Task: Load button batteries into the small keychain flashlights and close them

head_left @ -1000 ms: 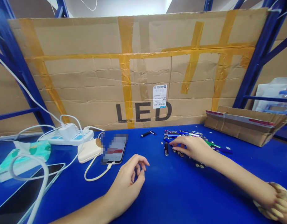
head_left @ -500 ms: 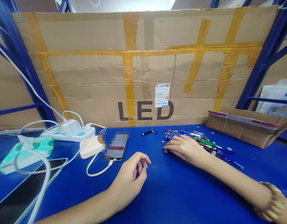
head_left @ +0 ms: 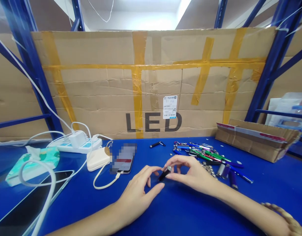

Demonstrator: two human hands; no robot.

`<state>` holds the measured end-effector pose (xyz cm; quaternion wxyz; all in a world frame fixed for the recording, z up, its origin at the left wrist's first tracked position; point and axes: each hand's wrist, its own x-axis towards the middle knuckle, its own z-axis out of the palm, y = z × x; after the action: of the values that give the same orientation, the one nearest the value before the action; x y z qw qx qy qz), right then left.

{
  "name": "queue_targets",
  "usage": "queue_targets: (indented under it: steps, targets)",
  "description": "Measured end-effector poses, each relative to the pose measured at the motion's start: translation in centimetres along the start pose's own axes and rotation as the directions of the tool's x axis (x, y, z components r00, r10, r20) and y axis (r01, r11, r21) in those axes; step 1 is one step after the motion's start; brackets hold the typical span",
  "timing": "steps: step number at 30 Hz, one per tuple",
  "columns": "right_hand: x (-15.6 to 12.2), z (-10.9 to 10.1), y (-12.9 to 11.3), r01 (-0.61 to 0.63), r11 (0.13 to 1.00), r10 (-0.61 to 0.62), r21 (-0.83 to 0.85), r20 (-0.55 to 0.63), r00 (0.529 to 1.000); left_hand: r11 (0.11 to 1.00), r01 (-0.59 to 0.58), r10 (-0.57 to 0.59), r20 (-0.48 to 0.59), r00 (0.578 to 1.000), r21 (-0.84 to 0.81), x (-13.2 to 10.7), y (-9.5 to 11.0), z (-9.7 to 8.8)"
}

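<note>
My right hand [head_left: 190, 175] pinches a small black keychain flashlight [head_left: 165, 173] just above the blue tabletop [head_left: 180, 209], near the middle. My left hand [head_left: 138, 191] rests beside it with curled fingers, thumb and forefinger touching the flashlight's lower end. Behind my right hand lies a pile of several small coloured flashlights [head_left: 205, 155] with loose button batteries. One more black flashlight [head_left: 157, 144] lies alone near the cardboard wall.
A taped cardboard sheet marked LED [head_left: 153, 85] closes the back. A phone [head_left: 123, 160] on a cable, a white charger case [head_left: 98, 159], a power strip [head_left: 74, 144], a tissue pack [head_left: 34, 164] and a tablet [head_left: 25, 203] sit left. A flat cardboard box [head_left: 256, 139] lies at the right.
My right hand left the pile and came toward the middle with a black flashlight in its fingers. My left hand's fingers closed in to meet it.
</note>
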<state>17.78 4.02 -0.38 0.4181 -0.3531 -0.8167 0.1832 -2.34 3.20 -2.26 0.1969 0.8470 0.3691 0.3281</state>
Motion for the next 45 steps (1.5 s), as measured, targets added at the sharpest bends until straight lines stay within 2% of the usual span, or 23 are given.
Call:
queue_targets:
  steps: [3,7,9,13,15,17,19,21,23,25,28,33,38,45]
  targets:
    - [0.1,0.0,0.2,-0.042,0.999,0.042,-0.004,0.034,0.999,1.0,0.008,-0.008,0.001,1.0,0.004,0.3,-0.1,0.0]
    - [0.4,-0.7,1.3,-0.072,0.991,0.064,-0.109,-0.075,0.995,0.999,0.044,-0.044,-0.022,0.999,-0.011,0.6,-0.1,0.0]
    - [0.4,-0.8,1.7,-0.072,0.984,0.058,-0.164,-0.09,0.994,0.998,0.061,-0.061,-0.022,0.998,0.022,0.5,0.0,0.0]
    - [0.4,-1.2,2.6,-0.003,0.923,-0.009,-0.384,-0.031,0.999,0.99,0.081,-0.08,-0.012,0.997,0.117,0.1,0.8,-0.2]
    - [0.3,-1.9,3.0,0.006,0.851,-0.031,-0.525,-0.038,0.999,0.987,0.034,-0.039,0.029,0.999,0.159,-0.4,1.5,-0.4]
    - [0.4,-2.9,3.2,-0.031,0.78,-0.03,-0.625,-0.087,0.996,0.981,-0.091,0.062,0.164,0.985,0.173,-0.8,1.9,-0.6]
    - [0.4,-4.0,3.1,-0.09,0.728,-0.011,-0.68,-0.143,0.99,0.951,-0.236,0.165,0.321,0.933,0.199,-1.2,2.1,-0.7]
    - [0.4,-4.8,2.8,-0.144,0.684,0.029,-0.715,-0.171,0.985,0.922,-0.313,0.215,0.371,0.904,0.228,-1.3,1.8,-0.6]
    - [0.4,-5.2,2.5,-0.185,0.639,0.092,-0.747,-0.165,0.982,0.919,-0.314,0.235,0.312,0.921,0.237,-1.2,1.3,-0.3]
    - [0.4,-5.3,2.4,-0.213,0.605,0.169,-0.767,-0.137,0.976,0.931,-0.282,0.236,0.206,0.95,0.231,-1.0,0.6,0.0]
    - [0.2,-5.2,2.9,-0.203,0.593,0.246,-0.779,-0.065,0.967,0.954,-0.229,0.212,0.103,0.972,0.195,-0.5,-0.2,0.3]
    - [0.1,-5.0,3.8,-0.166,0.596,0.263,-0.786,-0.005,0.965,0.98,-0.113,0.101,0.085,0.991,0.162,-0.3,-0.6,0.5]
    - [0.2,-4.9,4.4,-0.19,0.648,0.264,-0.737,-0.017,0.964,0.988,-0.002,-0.018,0.123,0.992,0.155,-0.2,-0.5,0.4]
    - [0.1,-4.2,4.1,-0.27,0.76,0.328,-0.592,-0.011,0.945,0.994,0.104,-0.105,-0.018,0.994,-0.012,0.0,-0.1,-0.1]
